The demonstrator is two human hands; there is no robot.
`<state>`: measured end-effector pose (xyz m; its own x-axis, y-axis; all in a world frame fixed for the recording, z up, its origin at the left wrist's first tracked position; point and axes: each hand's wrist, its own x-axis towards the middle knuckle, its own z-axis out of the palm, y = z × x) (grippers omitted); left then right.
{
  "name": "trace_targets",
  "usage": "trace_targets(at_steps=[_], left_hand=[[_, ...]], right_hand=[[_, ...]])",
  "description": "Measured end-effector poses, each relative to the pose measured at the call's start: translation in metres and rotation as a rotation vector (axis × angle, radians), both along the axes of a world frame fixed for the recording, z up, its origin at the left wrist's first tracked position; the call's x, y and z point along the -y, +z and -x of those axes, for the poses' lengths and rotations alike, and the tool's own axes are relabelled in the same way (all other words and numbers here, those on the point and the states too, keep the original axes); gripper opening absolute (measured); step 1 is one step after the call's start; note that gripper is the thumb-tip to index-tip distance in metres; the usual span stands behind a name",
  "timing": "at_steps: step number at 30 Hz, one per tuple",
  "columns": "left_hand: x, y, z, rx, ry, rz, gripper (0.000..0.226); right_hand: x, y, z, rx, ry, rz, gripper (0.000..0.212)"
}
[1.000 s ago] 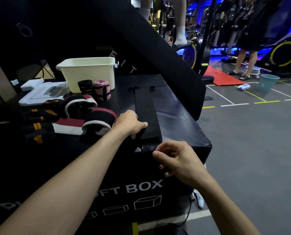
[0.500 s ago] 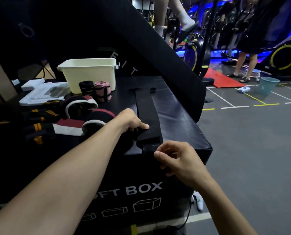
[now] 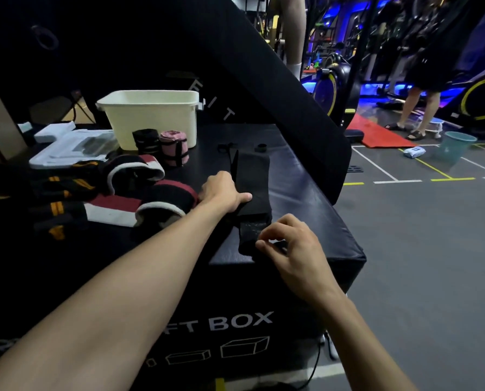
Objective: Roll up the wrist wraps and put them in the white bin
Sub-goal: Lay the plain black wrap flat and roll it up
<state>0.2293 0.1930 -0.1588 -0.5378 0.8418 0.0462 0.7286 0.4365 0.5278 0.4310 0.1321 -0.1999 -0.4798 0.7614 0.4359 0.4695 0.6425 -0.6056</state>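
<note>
rolled wraps (image 3: 162, 146) fronting white bin (image 3: 151, 114)

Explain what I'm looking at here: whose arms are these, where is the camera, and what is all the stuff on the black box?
No machine here: a person wears one camera on the head, looking down at their own bare arms. The left hand presses flat on a long black wrist wrap laid out on a padded black box in a gym. The right hand pinches the wrap's near end in a light grip, probably ready to start rolling. Farther back stands the white bin, with a black roll and a pink roll in front of it, not inside. To the left lie unrolled red, white and black wraps, black ones with orange stripes, and a white tray.
</note>
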Motion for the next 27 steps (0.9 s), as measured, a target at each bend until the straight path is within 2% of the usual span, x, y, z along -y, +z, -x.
trace_targets(at_steps=[4,8,11,15,18,24,27], left_hand=[[0.034,0.004,0.002,0.028,-0.117,-0.097,0.048],[0.093,-0.004,0.0,-0.095,-0.358,-0.37,0.013],[0.128,-0.02,-0.006,-0.004,-0.561,-0.385,0.007],[0.139,-0.038,-0.011,0.101,-0.538,-0.449,0.009],[0.138,-0.04,-0.014,0.039,-0.534,-0.458,0.012],[0.137,-0.041,-0.008,0.005,-0.598,-0.421,0.004],[0.136,-0.042,-0.008,-0.019,-0.617,-0.416,0.008]], right_hand=[[0.003,-0.002,-0.003,-0.045,0.034,0.02,0.007],[0.005,-0.004,-0.004,-0.05,0.039,0.045,0.008],[0.006,-0.005,-0.005,-0.053,0.036,0.04,0.006],[0.009,-0.008,-0.007,-0.056,0.025,0.031,0.004],[0.011,-0.01,-0.007,-0.061,0.015,0.015,0.004],[0.014,-0.015,-0.008,-0.065,0.007,-0.032,0.004],[0.014,-0.015,-0.01,-0.077,0.02,-0.036,0.003]])
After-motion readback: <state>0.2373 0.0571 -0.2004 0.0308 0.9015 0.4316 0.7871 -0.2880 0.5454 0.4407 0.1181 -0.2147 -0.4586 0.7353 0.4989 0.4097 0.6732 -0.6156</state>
